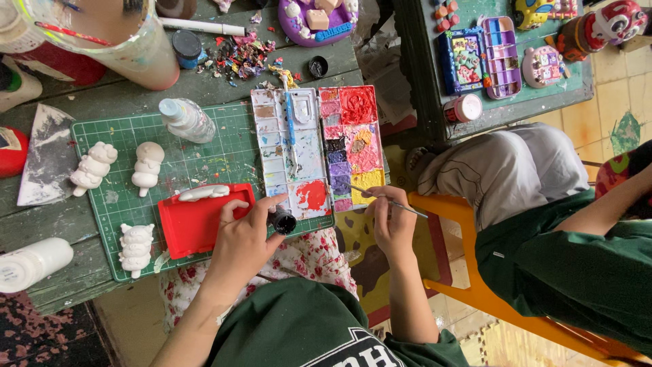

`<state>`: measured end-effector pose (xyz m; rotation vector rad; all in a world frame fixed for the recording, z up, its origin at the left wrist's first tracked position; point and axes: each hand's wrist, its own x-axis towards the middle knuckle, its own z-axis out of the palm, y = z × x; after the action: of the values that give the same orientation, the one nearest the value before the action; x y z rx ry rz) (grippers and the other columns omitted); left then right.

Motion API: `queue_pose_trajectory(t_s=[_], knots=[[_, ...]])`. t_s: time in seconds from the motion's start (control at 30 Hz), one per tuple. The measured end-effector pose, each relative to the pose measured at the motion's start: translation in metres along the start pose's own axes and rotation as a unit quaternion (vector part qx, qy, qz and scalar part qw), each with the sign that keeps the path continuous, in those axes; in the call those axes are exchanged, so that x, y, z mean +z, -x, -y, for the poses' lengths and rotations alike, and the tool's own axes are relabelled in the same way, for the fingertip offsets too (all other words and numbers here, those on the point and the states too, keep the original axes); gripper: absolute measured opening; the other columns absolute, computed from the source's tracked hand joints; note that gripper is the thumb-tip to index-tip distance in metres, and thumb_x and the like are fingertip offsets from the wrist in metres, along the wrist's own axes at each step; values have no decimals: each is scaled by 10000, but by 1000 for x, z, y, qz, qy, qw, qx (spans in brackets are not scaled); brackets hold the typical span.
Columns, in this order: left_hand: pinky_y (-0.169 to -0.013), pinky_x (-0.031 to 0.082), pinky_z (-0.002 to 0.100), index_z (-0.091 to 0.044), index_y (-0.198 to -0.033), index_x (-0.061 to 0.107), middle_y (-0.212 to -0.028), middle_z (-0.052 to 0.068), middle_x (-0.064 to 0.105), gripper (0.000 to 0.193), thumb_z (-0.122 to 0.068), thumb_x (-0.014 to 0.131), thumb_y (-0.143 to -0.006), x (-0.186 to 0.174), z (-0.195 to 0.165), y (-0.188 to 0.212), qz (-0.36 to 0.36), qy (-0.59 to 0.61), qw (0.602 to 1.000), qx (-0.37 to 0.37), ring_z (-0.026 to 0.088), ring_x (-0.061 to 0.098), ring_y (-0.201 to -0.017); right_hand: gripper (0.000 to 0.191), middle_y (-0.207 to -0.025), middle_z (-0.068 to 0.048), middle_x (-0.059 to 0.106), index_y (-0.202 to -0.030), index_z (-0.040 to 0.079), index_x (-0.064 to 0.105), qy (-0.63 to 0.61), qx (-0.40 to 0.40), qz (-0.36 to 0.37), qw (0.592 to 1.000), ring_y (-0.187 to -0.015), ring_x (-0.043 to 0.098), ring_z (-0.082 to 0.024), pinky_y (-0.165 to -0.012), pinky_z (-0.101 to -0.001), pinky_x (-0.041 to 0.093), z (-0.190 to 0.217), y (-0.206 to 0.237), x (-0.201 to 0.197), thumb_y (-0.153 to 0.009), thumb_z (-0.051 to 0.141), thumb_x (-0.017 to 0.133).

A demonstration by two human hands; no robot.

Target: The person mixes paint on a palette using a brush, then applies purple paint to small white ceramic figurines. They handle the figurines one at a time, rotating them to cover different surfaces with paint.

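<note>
Head view, looking down on a work table. The left hand (243, 238) is closed around a small dark jar (282, 220), pinched between thumb and fingers at the near edge of the green mat (224, 153), just beside the red tray (193, 228) and the paint palette (319, 149). The right hand (390, 221) is closed in a pen grip on a thin brush (387, 201). The brush's long axis runs nearly level across the view, slightly tilted: its tip points left and away, resting on the palette's yellow well, while its handle end points right and toward the person. Risks, as judged: the jar sits at the mat's edge over the lap, so a loosened pinch could tip it onto the floral cloth (305, 258); a loaded brush swung leftward could drip on the white figures (146, 166); the bottle (187, 120) stands near enough to be knocked
</note>
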<state>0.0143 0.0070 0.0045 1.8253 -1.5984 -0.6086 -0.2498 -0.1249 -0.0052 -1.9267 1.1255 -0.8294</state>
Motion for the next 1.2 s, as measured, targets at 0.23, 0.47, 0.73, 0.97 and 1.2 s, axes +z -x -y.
queue_pose_trajectory(t_s=[0.23, 0.47, 0.73, 0.97, 1.2], knots=[[-1013, 413, 418, -109, -1359, 495, -689, 63, 708, 679, -165, 838, -776, 2, 1, 0, -1, 5, 1000, -5, 229, 706, -671, 86, -901, -123, 698, -1101, -23, 541, 0, -19, -8, 1000, -702, 637, -96, -688, -233, 530, 10, -9, -2, -1079, -9, 459], [-999, 412, 424, -101, -1364, 493, -782, 75, 734, 706, -170, 836, -751, 4, 4, 1, -24, 16, 1000, 13, 224, 719, -713, 96, -930, -129, 723, -1068, -33, 558, 9, 25, 19, 999, -691, 630, -103, -638, -235, 521, 17, -19, -5, -1052, -11, 466], [-1014, 409, 426, -107, -1361, 497, -813, 79, 746, 692, -178, 838, -763, 2, 3, 0, -12, 17, 1000, 2, 227, 729, -737, 91, -884, -116, 708, -1045, -26, 559, 19, -4, 6, 1000, -664, 648, -107, -621, -239, 534, 14, -6, -12, -1040, -22, 468], [-1026, 411, 420, -114, -1364, 497, -787, 75, 745, 674, -185, 836, -785, 3, 3, 1, 3, 19, 1000, -16, 226, 731, -737, 92, -902, -125, 711, -1062, -27, 563, 58, -37, -5, 998, -736, 706, -140, -694, -269, 580, 11, 1, -10, -1037, -29, 474], [-1009, 415, 426, -113, -1347, 506, -794, 80, 741, 678, -188, 834, -759, 4, 2, 1, -23, 24, 999, 0, 228, 730, -741, 109, -922, -139, 728, -1036, -26, 585, 72, -28, 18, 997, -738, 721, -154, -702, -286, 586, 5, 3, -16, -1003, -38, 482]])
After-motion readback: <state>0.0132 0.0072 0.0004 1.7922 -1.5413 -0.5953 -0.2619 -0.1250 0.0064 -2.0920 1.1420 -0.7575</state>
